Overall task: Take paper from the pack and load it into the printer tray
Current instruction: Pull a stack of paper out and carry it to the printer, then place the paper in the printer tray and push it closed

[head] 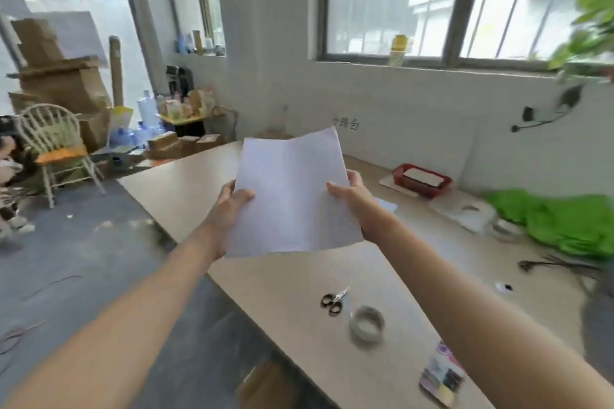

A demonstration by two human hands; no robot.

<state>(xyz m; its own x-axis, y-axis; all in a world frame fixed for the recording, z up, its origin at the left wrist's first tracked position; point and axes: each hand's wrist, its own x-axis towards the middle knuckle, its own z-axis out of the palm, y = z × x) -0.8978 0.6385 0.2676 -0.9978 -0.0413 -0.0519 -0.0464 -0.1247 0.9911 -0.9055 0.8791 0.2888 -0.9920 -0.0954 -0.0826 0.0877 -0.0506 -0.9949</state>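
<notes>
- Two bare arms are stretched out over the long beige table (pixel 285 289), which runs along the white wall under the windows and fills most of the view.
- White paper (pixel 292 196) is held up in the air above the table's left edge, tilted back, with a soft crease seen down its middle; whether it is one sheet or several cannot be told.
- Green cloth (pixel 564 226) is heaped on the table at the far right, well apart from the paper.
- Its left edge is pinched by the left hand (pixel 229 209), thumb curled over the front face, fingers hidden behind.
- Its right edge is gripped the same way by the right hand (pixel 352 196), thumb laid on the front, fingers closed behind.
- A red basket (pixel 422 181) is seen near the wall, something pale lying in it.
- A roll of tape (pixel 367 324) is lying on the table near the front.
- Small black-handled scissors (pixel 334 300) are lying just beside the tape roll.
</notes>
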